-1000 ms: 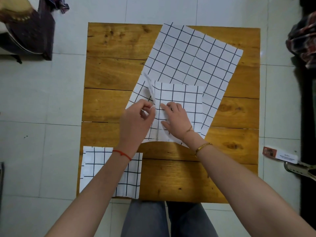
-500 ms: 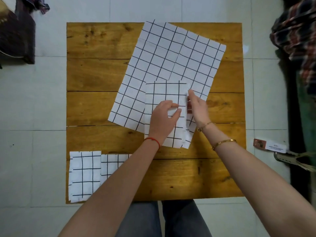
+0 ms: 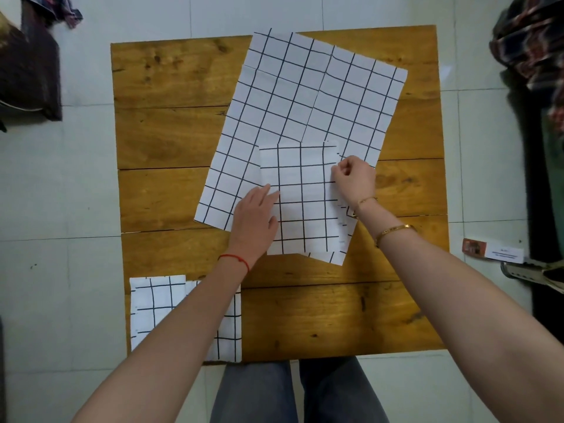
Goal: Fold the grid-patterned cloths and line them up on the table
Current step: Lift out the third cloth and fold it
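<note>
Head view is being filled by a wooden table (image 3: 171, 141) seen from above on a pale tiled floor (image 3: 55, 209). At the table's near left corner, two folded cloths (image 3: 152, 306) with a black grid are being kept side by side, partly hidden by the left forearm. Further right, the left hand (image 3: 254, 218), a red string at its wrist, is being pressed palm down with the fingers stretched out nearly flat on the left edge of a folded cloth (image 3: 302, 199); nothing is being gripped by it. This folded cloth is being held on top of the near part of a large unfolded cloth (image 3: 305, 96), which is being left spread at a slant across the middle and far side of the table. At the folded cloth's right edge, near its far corner, the right hand (image 3: 355, 181) is being kept curled, the fingertips pinched together on that edge, with gold bracelets at the wrist. Beyond the table's right side, a white label (image 3: 500, 253) is lying on the floor, and plaid fabric (image 3: 534, 50) is showing at the upper right.
</note>
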